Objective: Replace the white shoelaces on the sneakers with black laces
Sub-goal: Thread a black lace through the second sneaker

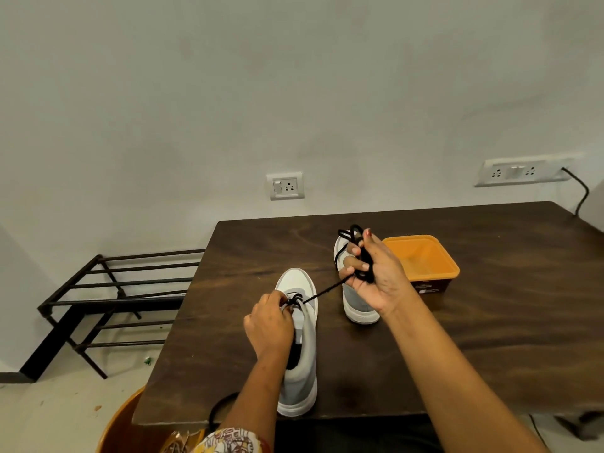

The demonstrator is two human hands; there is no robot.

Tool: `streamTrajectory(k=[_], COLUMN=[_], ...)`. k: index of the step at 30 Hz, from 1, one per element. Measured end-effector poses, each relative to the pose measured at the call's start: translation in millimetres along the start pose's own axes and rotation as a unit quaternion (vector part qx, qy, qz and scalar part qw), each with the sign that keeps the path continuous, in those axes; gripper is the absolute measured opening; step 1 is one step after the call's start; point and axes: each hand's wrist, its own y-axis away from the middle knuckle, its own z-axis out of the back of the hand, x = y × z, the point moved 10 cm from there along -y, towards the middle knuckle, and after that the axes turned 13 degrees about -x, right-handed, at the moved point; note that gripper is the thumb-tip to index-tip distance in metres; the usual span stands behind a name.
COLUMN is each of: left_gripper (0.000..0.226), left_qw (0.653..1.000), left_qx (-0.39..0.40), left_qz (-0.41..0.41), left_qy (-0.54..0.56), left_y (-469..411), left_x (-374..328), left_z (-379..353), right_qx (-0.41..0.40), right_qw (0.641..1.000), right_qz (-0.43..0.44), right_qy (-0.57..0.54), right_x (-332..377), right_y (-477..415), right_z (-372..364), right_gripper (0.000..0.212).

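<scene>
**Inspector:** Your left grip (269, 322) was pinched on the black lace (327, 291) at the front eyelets of the near sneaker (302, 380), which stood on the counter (490, 322). Your right grip (376, 276) was clamped round the bunched remainder, raised above the far sneaker (358, 305).

**Operator:** How would you rate the lace?

**Inspector:** Light, limp and likely to tangle, in my judgement. The span between your grips ran taut. You would do best to pinch close to the tip when threading. The tip itself I could not make out. The sneaker looked light, so a hard pull might drag it.
</scene>
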Motion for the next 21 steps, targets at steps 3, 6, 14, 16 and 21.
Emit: streamTrajectory(k=[3, 6, 14, 16, 21], left_gripper=[0.009, 0.01, 0.021, 0.031, 0.058], left_qw=[1.0, 0.999, 0.989, 0.979, 0.958], left_qx=[-0.003, 0.01, 0.11, 0.152, 0.245], left_qz=[0.017, 0.032, 0.072, 0.093, 0.115], left_qy=[0.005, 0.015, 0.073, 0.104, 0.099], left_y=[-3, -3, 9, 18, 38], left_x=[8, 13, 15, 18, 18], left_z=[3, 2, -14, -16, -12], right_qx=[0.0, -0.004, -0.104, -0.119, -0.099], right_qw=[1.0, 1.0, 0.969, 0.943, 0.867], right_qz=[-0.001, -0.006, -0.016, -0.002, 0.055], right_qy=[0.008, 0.029, 0.223, 0.311, 0.485], right_x=[3, 2, -20, -26, -45], right_y=[8, 12, 6, 6, 5], right_z=[-1, 1, 35, 43, 49], right_gripper=[0.03, 0.031, 0.029, 0.029, 0.028])
